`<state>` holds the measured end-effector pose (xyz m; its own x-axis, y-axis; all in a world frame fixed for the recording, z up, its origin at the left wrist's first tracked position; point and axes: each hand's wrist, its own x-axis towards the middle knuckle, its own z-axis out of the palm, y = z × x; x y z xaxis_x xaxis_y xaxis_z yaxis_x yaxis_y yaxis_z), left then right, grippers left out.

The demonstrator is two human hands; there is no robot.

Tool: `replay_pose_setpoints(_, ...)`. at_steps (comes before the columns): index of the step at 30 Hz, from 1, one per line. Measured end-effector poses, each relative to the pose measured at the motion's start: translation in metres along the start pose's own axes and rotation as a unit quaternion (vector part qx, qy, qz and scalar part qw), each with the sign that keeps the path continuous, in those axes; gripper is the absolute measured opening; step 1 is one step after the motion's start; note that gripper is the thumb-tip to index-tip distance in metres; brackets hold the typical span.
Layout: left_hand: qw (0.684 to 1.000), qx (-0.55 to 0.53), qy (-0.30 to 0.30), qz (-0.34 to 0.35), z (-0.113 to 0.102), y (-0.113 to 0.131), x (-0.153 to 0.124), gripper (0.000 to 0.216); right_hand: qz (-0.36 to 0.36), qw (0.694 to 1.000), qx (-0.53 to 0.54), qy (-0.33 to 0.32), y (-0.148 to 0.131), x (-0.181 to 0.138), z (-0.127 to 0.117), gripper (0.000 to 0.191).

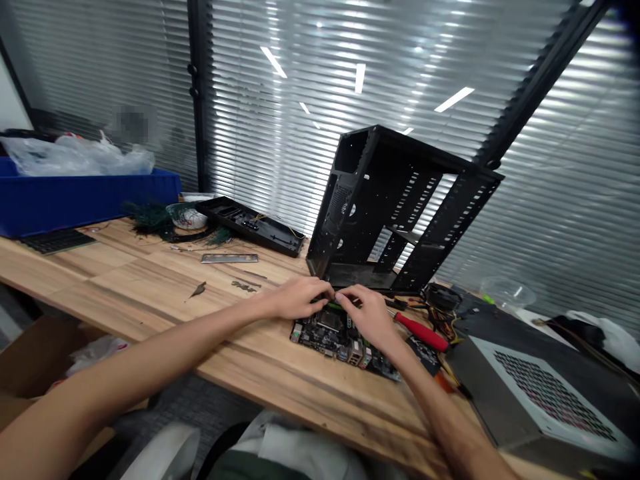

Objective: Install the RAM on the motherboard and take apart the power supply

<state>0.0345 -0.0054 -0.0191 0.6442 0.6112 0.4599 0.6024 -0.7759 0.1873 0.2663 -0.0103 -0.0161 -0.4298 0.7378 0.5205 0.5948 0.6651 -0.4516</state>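
Looks only partway tbh: working over black rectangular motherboard [311, 339], outside open black metal case [385, 187], with left hand [301, 299] and right hand [371, 315] nearly together; can't tell if gripping.

Bare, slender left forearm [150, 360] at eight o'clock and right forearm [430, 393] at five o'clock; left hand [296, 299] and right hand [371, 316] likewise bare. At six o'clock, dark green fabric [245, 467] borders blurred pale-grey cloth [300, 450], apparently clothing.

I see moderate, even light; white strips [360, 79] glare against the far blinds [280, 153]; the far right corner [631, 15] darkens; a far-left patch [133, 125] is pixelated.
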Motion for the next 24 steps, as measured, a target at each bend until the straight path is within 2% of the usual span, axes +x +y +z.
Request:
replay_pose_setpoints(8,0.999,0.015,0.016,-0.035,-0.005,0.004,0.001,0.018,0.000,0.999,0.051,0.016,-0.005,0.000,-0.003,0.020)
replay_pose_setpoints(12,0.999,0.018,0.034,-0.039,-0.006,0.001,0.002,0.020,-0.013,1.000,0.023,0.003,-0.008,-0.001,-0.003,0.019)
replay_pose_setpoints(18,0.995,-0.047,0.081,-0.025,0.000,-0.010,0.004,0.025,-0.017,1.000,-0.008,0.002,-0.010,-0.002,-0.002,0.016)
replay_pose_setpoints(24,0.993,-0.070,0.093,-0.008,0.002,-0.015,0.005,0.024,-0.015,0.999,-0.031,0.001,-0.012,-0.002,-0.004,0.016)
